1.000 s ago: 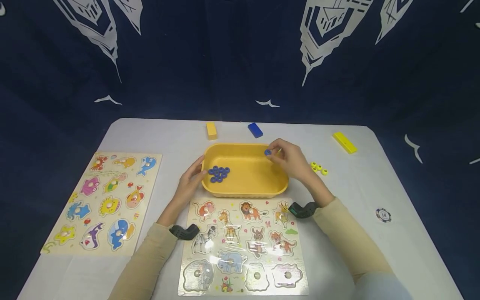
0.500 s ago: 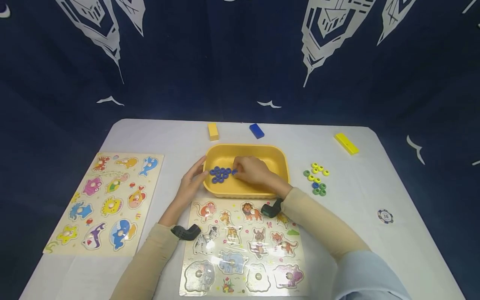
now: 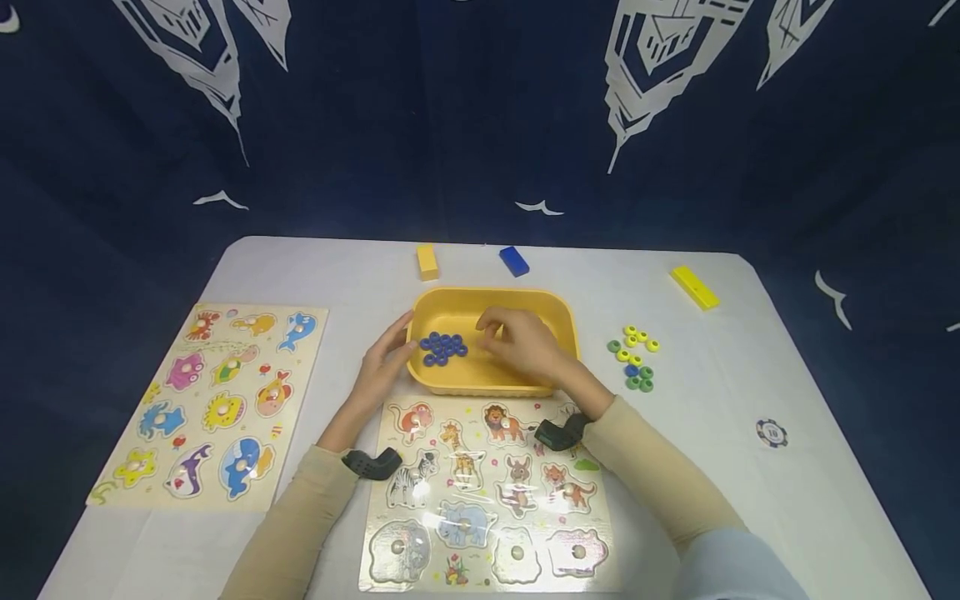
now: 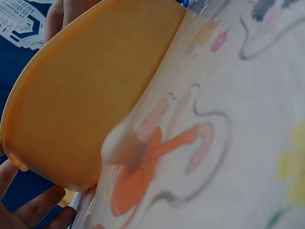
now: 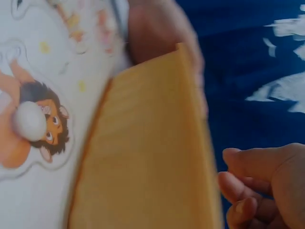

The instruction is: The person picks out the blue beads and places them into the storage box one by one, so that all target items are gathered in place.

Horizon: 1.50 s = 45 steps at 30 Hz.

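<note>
A yellow plastic tray (image 3: 517, 387) stands at mid-table. My left hand (image 3: 378, 367) holds its left end, thumb at the rim and fingers along the outer wall; in the left wrist view, the fingers (image 4: 38, 205) spread beside the tray's end. Inside the tray, a cluster of small blue beads (image 3: 442, 348) lies toward the left. Over the tray's middle, just right of the cluster, hovers my right hand (image 3: 525, 346), its fingers loosely bent. Thumb and forefinger stand a little apart with nothing visible between them. The right wrist view shows those bent fingers (image 5: 238, 191) beyond the tray's wall.
Right of the tray lie loose yellow beads (image 3: 630, 331), green beads (image 3: 633, 383) and a blue bead (image 3: 632, 371). An animal peg puzzle (image 3: 480, 467) lies in front, another puzzle board (image 3: 217, 400) at left. Farther back are yellow (image 3: 427, 262), blue (image 3: 514, 261) and bright-yellow blocks (image 3: 694, 287). A chip (image 3: 772, 432) lies at right.
My right hand went from the tray's right rim with a blue bead to the cluster, left the bead there, and drew back slightly right. The left hand stayed on the tray.
</note>
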Each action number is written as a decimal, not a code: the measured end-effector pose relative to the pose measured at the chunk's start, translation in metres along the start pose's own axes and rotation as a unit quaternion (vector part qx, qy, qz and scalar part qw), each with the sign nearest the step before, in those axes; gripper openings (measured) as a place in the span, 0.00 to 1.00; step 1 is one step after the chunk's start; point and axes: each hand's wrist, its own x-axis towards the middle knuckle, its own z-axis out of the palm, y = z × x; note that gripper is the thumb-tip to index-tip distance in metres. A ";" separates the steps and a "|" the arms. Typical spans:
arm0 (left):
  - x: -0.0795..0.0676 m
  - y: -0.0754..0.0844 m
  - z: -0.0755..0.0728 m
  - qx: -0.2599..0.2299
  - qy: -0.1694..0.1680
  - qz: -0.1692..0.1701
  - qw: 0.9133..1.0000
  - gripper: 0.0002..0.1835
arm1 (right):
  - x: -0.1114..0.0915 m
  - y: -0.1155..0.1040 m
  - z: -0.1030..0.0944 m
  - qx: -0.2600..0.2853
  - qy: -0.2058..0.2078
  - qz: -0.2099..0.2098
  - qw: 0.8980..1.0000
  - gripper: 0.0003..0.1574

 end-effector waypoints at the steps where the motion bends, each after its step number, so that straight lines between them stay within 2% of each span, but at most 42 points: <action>1: 0.000 0.000 0.000 -0.001 0.000 0.001 1.000 0.25 | -0.006 0.001 -0.005 0.011 0.019 -0.007 1.000 0.11; 4: 0.000 0.001 -0.001 -0.002 0.000 0.005 1.000 0.25 | -0.024 0.010 -0.017 0.034 0.076 -0.022 0.996 0.11; 7: 0.000 0.000 -0.001 -0.002 -0.001 0.006 1.000 0.25 | -0.046 0.027 -0.028 0.034 0.130 -0.022 0.991 0.12; 12: 0.000 -0.001 -0.001 -0.001 -0.001 0.005 1.000 0.25 | -0.087 0.058 -0.043 0.014 0.208 0.020 0.978 0.12; 14: 0.000 0.000 0.000 -0.002 -0.002 0.004 1.000 0.25 | -0.102 0.083 -0.045 -0.004 0.240 0.044 0.970 0.13; 18: 0.000 0.001 -0.001 -0.003 -0.003 0.003 1.000 0.25 | -0.128 0.153 -0.036 -0.057 0.304 0.102 0.945 0.14; 20: -0.001 0.002 -0.001 -0.004 -0.003 0.004 1.000 0.26 | -0.137 0.177 -0.032 -0.079 0.325 0.132 0.933 0.14; 22: -0.001 0.002 -0.001 -0.003 -0.002 0.004 1.000 0.26 | -0.144 0.179 -0.033 -0.084 0.324 0.162 0.928 0.14; 24: 0.000 0.002 -0.001 -0.005 -0.001 0.003 1.000 0.26 | -0.147 0.172 -0.036 -0.084 0.319 0.176 0.927 0.14; 28: 0.001 0.001 0.000 -0.006 -0.002 -0.006 1.000 0.25 | -0.149 0.144 -0.042 -0.067 0.303 0.173 0.935 0.14; 31: 0.001 0.000 0.001 -0.006 -0.004 -0.007 1.000 0.25 | -0.149 0.130 -0.042 -0.061 0.286 0.179 0.939 0.13; 36: 0.000 0.000 0.001 -0.006 -0.003 -0.002 1.000 0.25 | -0.148 0.131 -0.034 -0.111 0.262 0.217 0.934 0.15; 40: 0.000 0.000 0.001 -0.011 -0.003 0.000 1.000 0.25 | -0.146 0.134 -0.029 -0.144 0.259 0.217 0.930 0.17; 45: 0.000 0.003 0.000 -0.005 -0.007 0.000 1.000 0.26 | -0.142 0.131 -0.028 -0.159 0.247 0.220 0.930 0.16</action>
